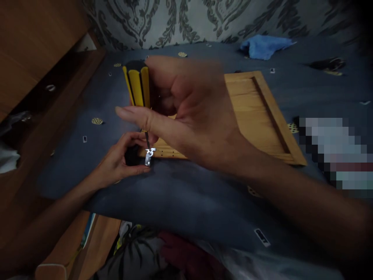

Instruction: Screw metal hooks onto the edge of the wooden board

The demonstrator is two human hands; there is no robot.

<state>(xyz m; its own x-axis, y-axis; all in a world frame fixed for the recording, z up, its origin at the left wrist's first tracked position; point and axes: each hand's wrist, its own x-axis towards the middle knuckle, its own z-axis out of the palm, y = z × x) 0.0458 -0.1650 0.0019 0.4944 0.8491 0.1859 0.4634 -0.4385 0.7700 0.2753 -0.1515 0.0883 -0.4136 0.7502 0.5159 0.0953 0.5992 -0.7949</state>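
My right hand [186,105] grips a screwdriver with a yellow and black handle [136,86], its thumb lying across the handle's lower part. The dark shaft slants down, and its tip meets a small silver metal hinge [149,154]. That hinge sits at the near left corner of a wooden panel with a raised frame [247,105]. From the left, my left hand [116,157] is closed around this corner, thumb against the hinge's lower end and fingers behind it. Small dark holes run along the panel's near edge; my right hand hides much of the panel.
The panel lies on a dark blue patterned sheet [175,186]. A blue cloth [265,46] and a small dark object [329,64] lie farther back. Wooden furniture [37,46] borders the left side. A blurred-out item [344,151] is at the right.
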